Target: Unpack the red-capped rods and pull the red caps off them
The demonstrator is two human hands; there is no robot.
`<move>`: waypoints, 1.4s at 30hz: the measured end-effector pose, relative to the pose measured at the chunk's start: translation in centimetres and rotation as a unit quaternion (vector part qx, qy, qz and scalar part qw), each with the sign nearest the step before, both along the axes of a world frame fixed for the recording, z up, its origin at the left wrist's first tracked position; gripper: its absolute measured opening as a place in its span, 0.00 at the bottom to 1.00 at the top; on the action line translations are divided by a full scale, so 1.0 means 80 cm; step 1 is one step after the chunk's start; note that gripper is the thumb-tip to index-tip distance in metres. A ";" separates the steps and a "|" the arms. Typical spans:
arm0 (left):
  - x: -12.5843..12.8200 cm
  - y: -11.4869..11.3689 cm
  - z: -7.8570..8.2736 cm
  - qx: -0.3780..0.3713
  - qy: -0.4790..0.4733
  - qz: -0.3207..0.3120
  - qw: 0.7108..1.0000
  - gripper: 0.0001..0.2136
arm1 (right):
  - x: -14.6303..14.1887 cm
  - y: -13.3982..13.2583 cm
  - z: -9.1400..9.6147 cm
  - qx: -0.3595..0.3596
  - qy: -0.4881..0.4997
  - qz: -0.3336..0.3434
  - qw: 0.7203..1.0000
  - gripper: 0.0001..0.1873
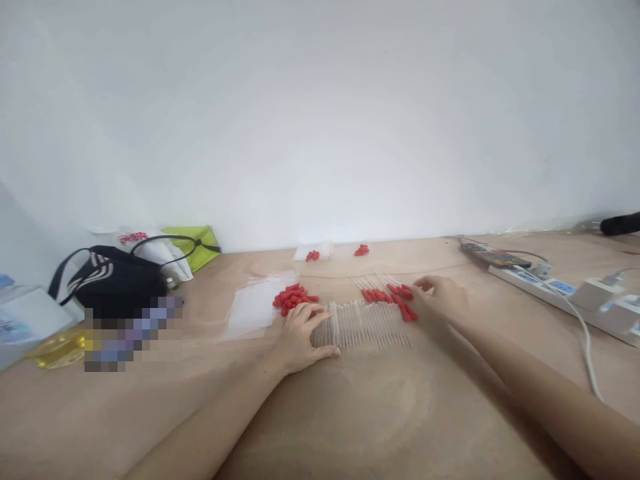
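Observation:
A row of thin clear glass tubes (367,325) lies side by side on the wooden table. My left hand (303,337) rests at the row's left end, thumb and fingers spread apart, its fingertips touching the tubes. Just behind that hand sits a heap of loose red rubber bulbs (293,298). Beyond the row, several droppers (373,295), tubes fitted with red bulbs, lie slanted. My right hand (440,295) is beside their right end, fingers stretched toward the red bulbs and slightly apart. I make out nothing held in it, though its thumb is partly hidden.
Clear plastic bags (253,307) lie left of the heap. Small groups of red bulbs (362,250) sit near the wall. At right are a power strip (550,287) with chargers, a white cable (585,340) and a phone (500,257). A black bag (117,283) stands at left.

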State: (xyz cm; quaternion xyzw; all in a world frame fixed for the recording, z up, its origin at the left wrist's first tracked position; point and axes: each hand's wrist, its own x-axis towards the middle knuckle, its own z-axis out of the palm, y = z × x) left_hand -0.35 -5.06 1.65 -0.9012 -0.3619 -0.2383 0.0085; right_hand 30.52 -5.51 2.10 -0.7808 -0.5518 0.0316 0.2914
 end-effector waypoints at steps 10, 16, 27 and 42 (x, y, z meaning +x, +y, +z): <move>-0.001 -0.001 -0.001 0.027 -0.068 -0.012 0.997 0.18 | -0.003 0.041 -0.008 -0.117 0.001 -0.018 0.993 0.16; 0.003 0.004 -0.008 0.084 -0.106 0.012 0.991 0.13 | -0.015 0.027 -0.002 -0.022 -0.022 -0.021 0.999 0.15; 0.028 -0.018 -0.011 0.162 -0.080 -0.088 0.980 0.13 | -0.094 -0.075 -0.027 0.333 -0.125 0.350 0.867 0.06; 0.032 -0.031 -0.013 0.215 -0.049 -0.104 0.970 0.10 | -0.100 -0.074 -0.036 0.347 -0.164 0.357 0.852 0.08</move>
